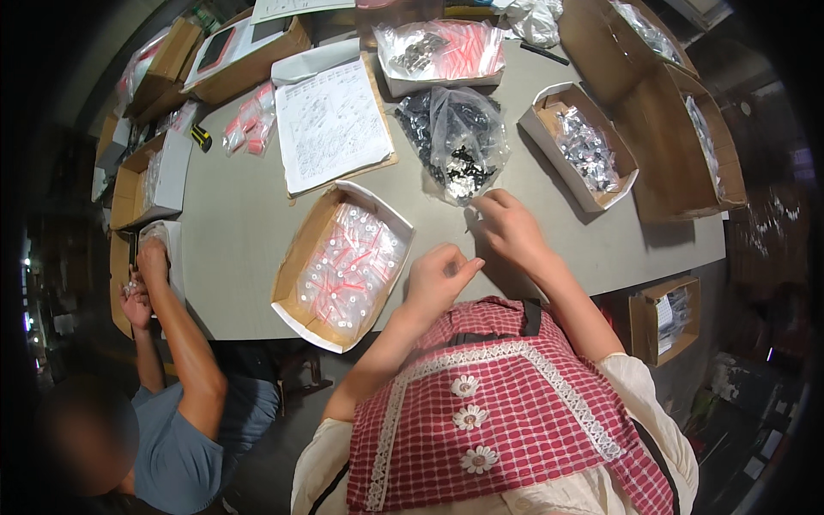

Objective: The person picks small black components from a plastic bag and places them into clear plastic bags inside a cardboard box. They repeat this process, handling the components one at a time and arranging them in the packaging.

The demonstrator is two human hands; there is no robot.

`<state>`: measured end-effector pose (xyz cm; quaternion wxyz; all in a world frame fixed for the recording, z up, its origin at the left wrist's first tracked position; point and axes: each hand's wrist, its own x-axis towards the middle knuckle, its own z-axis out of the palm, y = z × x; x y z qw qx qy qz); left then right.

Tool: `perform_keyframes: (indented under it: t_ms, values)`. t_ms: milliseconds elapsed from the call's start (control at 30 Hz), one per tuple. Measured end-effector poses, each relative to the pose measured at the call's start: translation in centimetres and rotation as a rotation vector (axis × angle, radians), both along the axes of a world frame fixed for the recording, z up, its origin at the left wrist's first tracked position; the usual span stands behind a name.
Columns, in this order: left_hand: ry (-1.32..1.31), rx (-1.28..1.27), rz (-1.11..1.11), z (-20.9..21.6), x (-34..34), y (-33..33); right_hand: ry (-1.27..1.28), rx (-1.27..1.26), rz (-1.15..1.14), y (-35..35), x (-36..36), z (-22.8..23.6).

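Observation:
My right hand [508,225] pinches a small clear packet at the near edge of a clear plastic bag of small black parts [455,137] on the grey table [240,223]. My left hand [439,276] hovers just below it with fingers curled, thumb and forefinger together; whether it holds anything is hidden. To its left lies an open cardboard box [296,257] filled with small clear packets with red strips [352,270].
A printed sheet on a board [330,124] lies behind the box. Other boxes of bagged parts stand at the back [439,53] and right [584,148]. Another person [172,412] works at the left edge, hands at a box [150,257].

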<state>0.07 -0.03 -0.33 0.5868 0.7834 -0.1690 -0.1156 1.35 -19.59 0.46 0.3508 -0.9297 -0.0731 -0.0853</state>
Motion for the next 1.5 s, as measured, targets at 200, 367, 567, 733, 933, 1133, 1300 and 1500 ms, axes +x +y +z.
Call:
perform_keyframes:
  t_ms: [200, 367, 567, 733, 933, 1133, 1300, 1500]
  values:
    - [0.026, 0.051, 0.008, -0.1, -0.2, 0.1, -0.057, -0.072, 0.072, -1.0, 0.1, -2.3]
    - [0.082, 0.058, -0.047, -0.3, -0.2, 0.2, -0.055, 0.277, 0.183, -0.6, -2.4, 1.9]
    - [0.072, -0.13, -0.122, 0.1, 0.0, -0.3, -0.028, 0.359, 0.299, 0.7, -3.9, 5.5]
    - [0.055, -0.063, -0.247, 0.4, 0.1, -0.3, -0.081, 0.254, 0.402, -0.6, -3.9, 6.1]
    - [0.227, -0.102, -0.28, 0.0, -0.1, 0.1, -0.129, 0.204, 0.445, -0.3, -4.3, 5.8]
    - [0.065, -0.046, -0.1, 2.7, 0.2, -1.0, 0.07, 0.201, 0.146, -1.2, -6.2, 5.4]
    - [-0.02, -0.029, -0.086, 3.7, 0.2, -1.0, 0.147, 0.378, 0.047, -0.9, -6.9, 6.4]
    - [-0.165, 0.028, -0.102, 5.2, -0.2, -1.3, 0.105, 0.386, 0.13, -1.2, -6.6, 5.0]
